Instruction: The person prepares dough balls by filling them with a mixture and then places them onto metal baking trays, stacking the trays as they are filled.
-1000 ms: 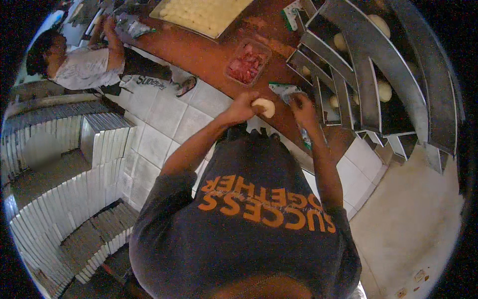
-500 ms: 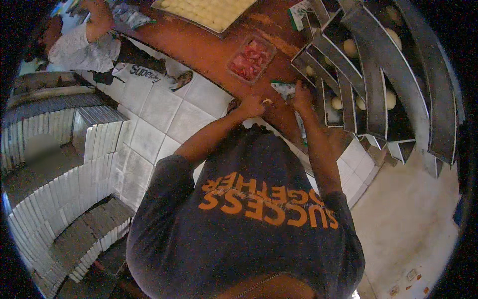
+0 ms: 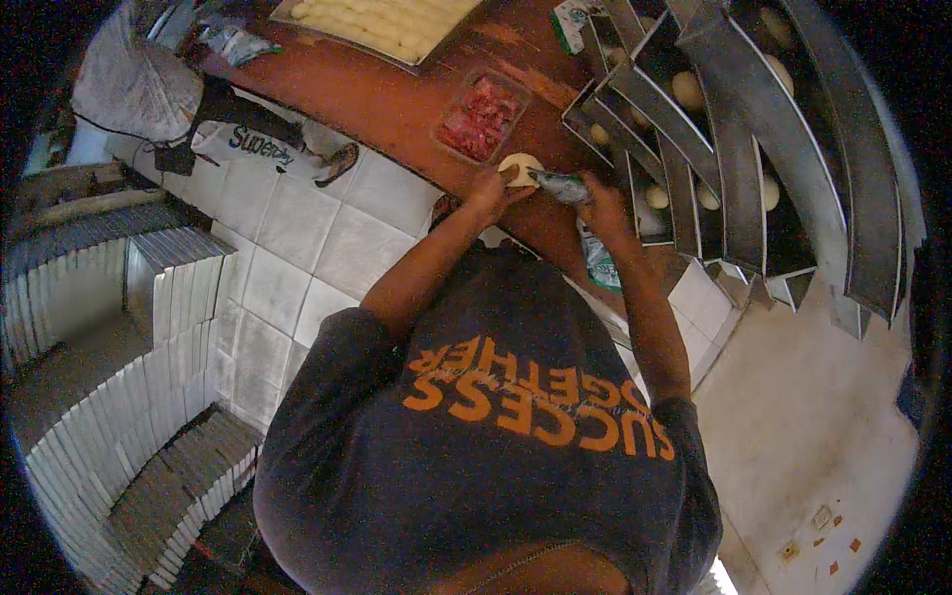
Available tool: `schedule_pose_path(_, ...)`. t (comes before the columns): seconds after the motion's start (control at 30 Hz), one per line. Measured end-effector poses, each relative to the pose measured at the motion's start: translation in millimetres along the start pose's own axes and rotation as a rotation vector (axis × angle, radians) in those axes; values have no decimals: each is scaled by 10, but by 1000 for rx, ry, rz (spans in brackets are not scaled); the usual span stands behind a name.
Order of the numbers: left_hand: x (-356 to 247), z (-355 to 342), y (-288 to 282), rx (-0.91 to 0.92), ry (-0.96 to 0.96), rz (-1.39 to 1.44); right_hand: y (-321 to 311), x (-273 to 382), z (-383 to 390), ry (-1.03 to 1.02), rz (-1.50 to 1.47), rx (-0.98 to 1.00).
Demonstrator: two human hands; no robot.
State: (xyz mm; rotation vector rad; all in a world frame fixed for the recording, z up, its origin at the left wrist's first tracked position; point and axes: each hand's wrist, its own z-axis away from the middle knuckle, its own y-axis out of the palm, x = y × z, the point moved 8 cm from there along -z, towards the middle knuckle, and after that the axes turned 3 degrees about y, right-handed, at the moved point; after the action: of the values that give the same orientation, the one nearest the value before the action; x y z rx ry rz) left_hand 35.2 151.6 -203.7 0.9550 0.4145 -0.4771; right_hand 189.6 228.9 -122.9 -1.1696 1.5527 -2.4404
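Two bare hands meet over the near edge of a reddish-brown table (image 3: 397, 99), both forearms reaching up from a dark shirt with orange lettering. Left hand (image 3: 488, 190) is curled around a pale round dough piece (image 3: 520, 167), fingers closed on its lower side, holding it just above the table edge. Right hand (image 3: 601, 204) is closed on a small crumpled greenish-grey packet (image 3: 561, 184), whose tip touches the dough.

Just beyond the hands, a clear shallow plastic tray (image 3: 482, 117) sits on the table, filled with red chopped filling. Right of it, rows of long grey metal baking tins (image 3: 694, 149) lie side by side, several with single pale dough balls (image 3: 688, 89) in them. At the table's far edge, a flat tray (image 3: 387, 22) carries rows of pale dough pieces.

Far left, another person (image 3: 149, 79) in a light top sits on the white tiled floor (image 3: 297, 238). Stacks of grey tins (image 3: 109, 337) fill the left side.
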Motion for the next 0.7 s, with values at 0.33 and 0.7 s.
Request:
schedule_pose_path(0.33,-32,-16,-15,74,39,109,46,-41,-64,-71,178,-74)
schedule_pose_path(0.7,-732,696,589,172,99,325,-116,292,-157,84,-402,-173)
